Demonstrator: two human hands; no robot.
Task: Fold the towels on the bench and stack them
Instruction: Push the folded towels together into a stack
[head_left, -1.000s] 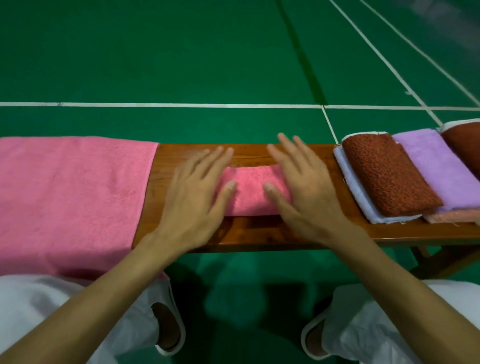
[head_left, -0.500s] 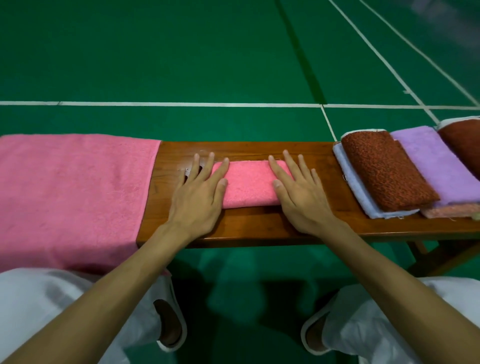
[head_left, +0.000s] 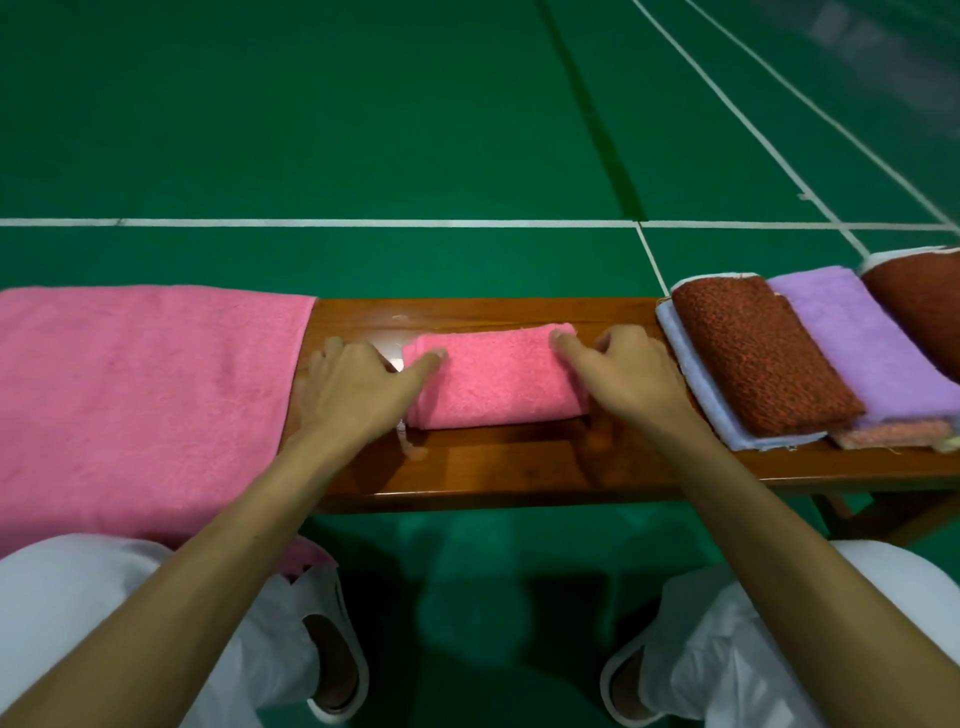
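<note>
A small pink towel (head_left: 493, 376), folded into a thick rectangle, lies in the middle of the wooden bench (head_left: 519, 467). My left hand (head_left: 358, 387) clasps its left end, forefinger on top. My right hand (head_left: 623, 371) clasps its right end, forefinger on top and thumb at the near corner. To the right lies a row of folded towels overlapping each other: a rust-red one (head_left: 753, 353) on a pale blue one (head_left: 696, 379), then a lilac one (head_left: 872, 343) and another rust-red one (head_left: 919, 301) at the frame edge.
A large pink towel (head_left: 140, 400) is spread flat over the bench's left part and hangs over its near edge. My knees in white trousers and white slippers are below the bench. Green court floor with white lines lies beyond.
Both hands went from pressing flat on the small pink towel to sliding outward and curling around its two ends. The towel now shows wider between them.
</note>
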